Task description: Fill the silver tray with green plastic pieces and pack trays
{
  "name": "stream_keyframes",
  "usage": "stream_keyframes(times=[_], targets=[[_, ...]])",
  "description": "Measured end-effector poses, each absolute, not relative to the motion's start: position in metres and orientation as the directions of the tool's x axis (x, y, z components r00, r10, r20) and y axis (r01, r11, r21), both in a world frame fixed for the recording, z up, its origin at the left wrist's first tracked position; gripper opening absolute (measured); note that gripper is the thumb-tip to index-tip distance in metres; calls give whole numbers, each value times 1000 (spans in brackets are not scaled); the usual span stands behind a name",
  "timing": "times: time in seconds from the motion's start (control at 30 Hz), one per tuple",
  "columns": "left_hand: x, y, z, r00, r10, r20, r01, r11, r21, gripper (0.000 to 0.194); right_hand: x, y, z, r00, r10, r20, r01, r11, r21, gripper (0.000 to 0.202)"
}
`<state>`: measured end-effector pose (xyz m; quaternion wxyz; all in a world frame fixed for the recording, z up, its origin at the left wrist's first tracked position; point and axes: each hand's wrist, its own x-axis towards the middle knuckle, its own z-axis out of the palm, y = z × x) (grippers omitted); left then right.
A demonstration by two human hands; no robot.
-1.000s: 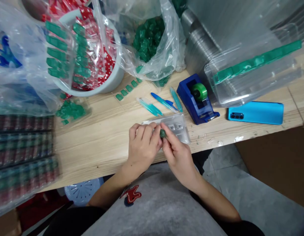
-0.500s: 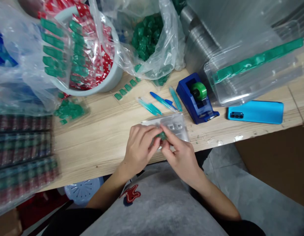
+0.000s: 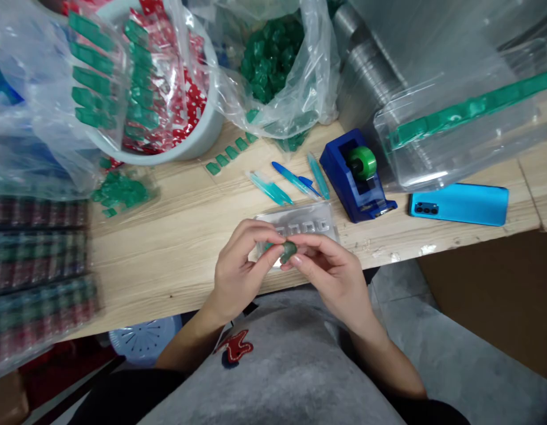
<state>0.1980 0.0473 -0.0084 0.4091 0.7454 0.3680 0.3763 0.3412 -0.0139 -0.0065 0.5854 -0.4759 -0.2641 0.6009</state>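
Observation:
A small green piece point(image 3: 288, 252) is pinched between the fingertips of my left hand point(image 3: 244, 268) and my right hand point(image 3: 329, 271). Both hands are closed on it, over the table's front edge. Beneath and just behind them lies a clear plastic tray point(image 3: 295, 219) with square moulded pockets, partly covered by my fingers. Another bit of green shows by my left fingertips, too small to make out. Behind the tray lie a blue pen point(image 3: 293, 177) and turquoise pointed pieces point(image 3: 270, 189).
A blue tape dispenser point(image 3: 355, 177) and a blue phone point(image 3: 459, 204) are on the right. Farther back are a white bucket point(image 3: 198, 139) of red packets, a bag of green pieces point(image 3: 271, 59) and a clear bin point(image 3: 459, 159). Stacked packs point(image 3: 38, 265) fill the left.
Both hands have shifted slightly apart, and the green piece between them shows more. More of the tray's pockets are visible. The whole view has moved a little.

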Motion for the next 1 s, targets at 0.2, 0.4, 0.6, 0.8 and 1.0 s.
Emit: stream_keyframes(times=[0.2,0.4,0.6,0.8,1.0], targets=[[192,39,-24,476,828,295,273,-458,846,20,342,-16,-12,100,956,-277,-406,-215,-888,12],[162,42,-37,430,873,232,511,-447,734,17,366,-15,-28,249,968,-11,326,-95,-941,19],[161,34,-46,644,727,240,576,-667,473,20,363,9,-44,-127,967,219,670,247,-700,20],[168,29,-51,651,716,253,608,-691,390,11,353,19,-46,-289,938,194,738,347,-580,23],[159,29,-50,576,799,175,533,-529,660,14,347,25,-47,-281,952,124,834,306,-460,19]])
